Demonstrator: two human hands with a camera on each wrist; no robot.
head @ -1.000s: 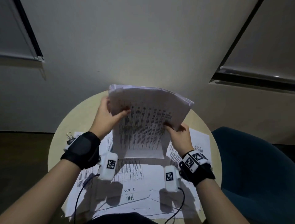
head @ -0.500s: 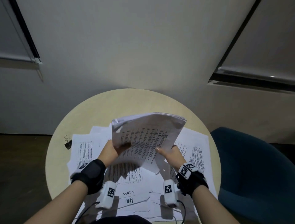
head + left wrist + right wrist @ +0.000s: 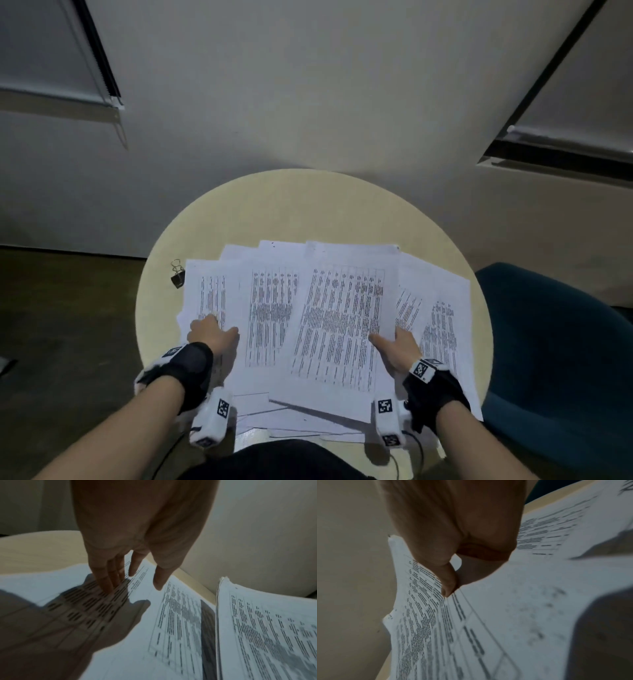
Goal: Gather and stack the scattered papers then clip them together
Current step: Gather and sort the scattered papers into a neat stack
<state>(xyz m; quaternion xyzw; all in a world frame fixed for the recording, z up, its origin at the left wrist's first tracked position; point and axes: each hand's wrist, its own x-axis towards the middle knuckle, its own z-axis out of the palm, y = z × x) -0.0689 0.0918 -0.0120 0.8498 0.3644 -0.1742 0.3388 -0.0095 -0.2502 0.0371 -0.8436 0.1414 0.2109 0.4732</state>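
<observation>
A stack of printed papers [image 3: 339, 318] lies tilted over the loose sheets in the middle of the round table [image 3: 308, 205]. My right hand [image 3: 394, 346] pinches the stack's right edge, thumb on top; in the right wrist view the thumb [image 3: 448, 586] presses on the stack [image 3: 423, 615]. My left hand [image 3: 212, 334] rests with straight fingers on a loose sheet [image 3: 209, 291] left of the stack; in the left wrist view its fingertips [image 3: 109, 585] touch that sheet, with the stack [image 3: 257, 622] to the right. A black binder clip [image 3: 177, 275] lies at the table's left edge.
More loose sheets [image 3: 442, 318] spread to the right of the stack and toward the near edge. A dark blue chair [image 3: 555, 342] stands close on the right. A pale wall rises behind the table, and dark floor [image 3: 68, 308] lies to the left.
The stack, held up in both hands before, has come down onto the papers on the table. My left hand has let go of it and moved left onto a loose sheet.
</observation>
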